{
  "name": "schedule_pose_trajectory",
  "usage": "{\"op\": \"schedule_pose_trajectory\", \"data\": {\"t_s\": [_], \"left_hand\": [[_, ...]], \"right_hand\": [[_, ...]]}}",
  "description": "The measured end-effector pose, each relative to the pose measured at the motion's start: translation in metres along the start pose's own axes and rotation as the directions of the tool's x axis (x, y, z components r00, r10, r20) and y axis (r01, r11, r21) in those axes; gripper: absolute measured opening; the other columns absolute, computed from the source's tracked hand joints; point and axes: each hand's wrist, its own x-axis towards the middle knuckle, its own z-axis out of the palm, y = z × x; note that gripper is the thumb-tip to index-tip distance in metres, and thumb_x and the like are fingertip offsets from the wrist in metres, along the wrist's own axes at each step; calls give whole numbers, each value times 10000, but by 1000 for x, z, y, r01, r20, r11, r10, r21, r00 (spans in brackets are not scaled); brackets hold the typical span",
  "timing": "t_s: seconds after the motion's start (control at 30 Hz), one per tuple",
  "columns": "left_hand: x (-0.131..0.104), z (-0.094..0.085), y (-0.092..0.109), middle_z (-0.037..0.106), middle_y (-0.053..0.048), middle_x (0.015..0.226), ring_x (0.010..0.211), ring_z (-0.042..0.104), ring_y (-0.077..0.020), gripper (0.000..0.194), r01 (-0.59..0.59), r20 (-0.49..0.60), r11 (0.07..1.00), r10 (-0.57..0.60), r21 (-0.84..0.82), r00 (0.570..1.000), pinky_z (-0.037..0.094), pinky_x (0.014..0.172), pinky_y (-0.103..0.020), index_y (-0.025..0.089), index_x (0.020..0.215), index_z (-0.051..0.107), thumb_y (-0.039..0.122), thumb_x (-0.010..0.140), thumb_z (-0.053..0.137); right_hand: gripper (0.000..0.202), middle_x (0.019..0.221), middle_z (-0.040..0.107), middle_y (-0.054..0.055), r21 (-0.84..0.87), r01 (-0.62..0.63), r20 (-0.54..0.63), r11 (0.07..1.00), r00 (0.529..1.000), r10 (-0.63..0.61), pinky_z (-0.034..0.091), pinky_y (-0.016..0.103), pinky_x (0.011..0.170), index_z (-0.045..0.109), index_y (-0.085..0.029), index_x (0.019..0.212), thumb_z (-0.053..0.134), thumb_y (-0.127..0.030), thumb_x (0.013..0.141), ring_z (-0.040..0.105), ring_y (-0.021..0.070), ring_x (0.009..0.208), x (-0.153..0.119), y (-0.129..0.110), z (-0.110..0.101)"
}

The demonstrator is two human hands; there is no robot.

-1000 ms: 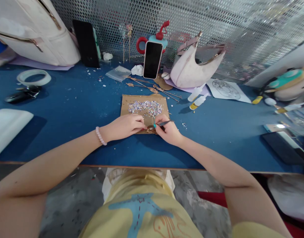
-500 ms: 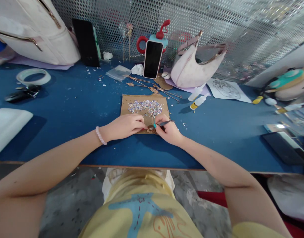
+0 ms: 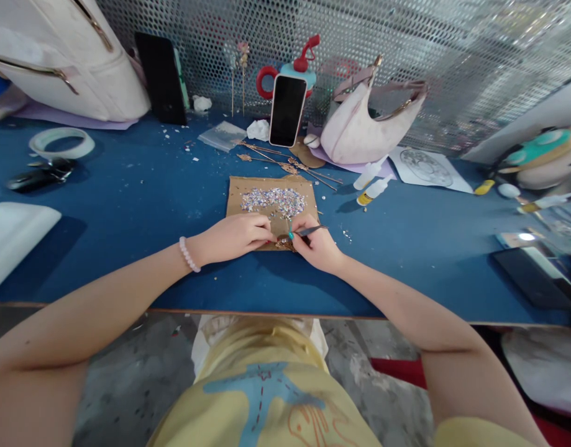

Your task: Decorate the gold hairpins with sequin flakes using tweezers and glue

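Observation:
A piece of brown cardboard lies on the blue table, with a heap of small glittery gems spread over its upper part. My right hand is closed on dark tweezers, whose tips are too small to make out. At the cardboard's lower edge sits a small gold ornament. My left hand, with a pink bead bracelet on the wrist, pinches the ornament's left side with its fingertips.
Behind the cardboard lie gold hairpin-like sticks and a phone standing upright. Glue bottles and a white handbag are to the right. Left are a tape roll and a white backpack.

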Motion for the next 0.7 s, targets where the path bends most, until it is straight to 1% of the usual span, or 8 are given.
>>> {"op": "schedule_pose_trajectory", "data": {"t_s": [0.17,0.33,0.7], "left_hand": [[0,1,0,618,-41,1003,891,579,-150,269,-3,2,1000,3,7,1000,438,786,-266,231,1080,675,243,978,427],[0,1,0,619,-40,998,890,579,-149,268,-11,-6,1000,11,9,1000,439,786,-265,233,1081,672,241,978,424],[0,0,0,625,-49,987,878,580,-147,284,-21,-19,1000,21,10,1000,440,773,-260,225,1070,678,246,980,409]], "right_hand": [[81,637,465,-55,-1,-1,-5,1000,1000,1,349,224,511,442,-204,932,468,-215,856,408,76,484,0,-1,0],[56,657,459,-46,-6,4,-7,1000,1000,-4,340,229,518,458,-206,886,482,-196,837,401,78,500,1,-4,-1],[57,657,455,-51,9,4,-3,1000,1000,-4,338,225,508,454,-207,892,476,-199,840,393,70,482,1,-4,-1]]}}
